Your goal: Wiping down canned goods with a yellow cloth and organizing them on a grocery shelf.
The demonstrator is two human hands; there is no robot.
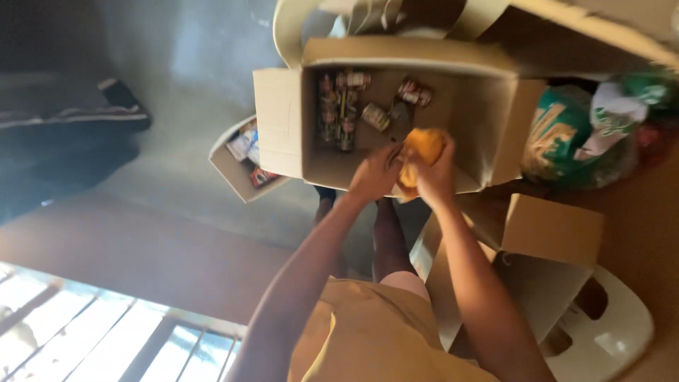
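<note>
An open cardboard box point(279, 120) stands in front of me with several small cans point(339, 106) on its bottom. Over its near wall, both my hands grip a bunched yellow-orange cloth point(424, 145). My left hand point(375, 173) holds the cloth's left edge. My right hand point(437, 177) closes around its lower part from the right. The cloth hangs just inside the box, above the bare cardboard floor and to the right of the cans.
A smaller open box point(233, 170) with packets sits on the floor to the left. Green and white bags point(573, 134) lie to the right, above another cardboard box point(552, 226) and a white plastic chair point(615, 332). A barred window point(106, 332) is at the lower left.
</note>
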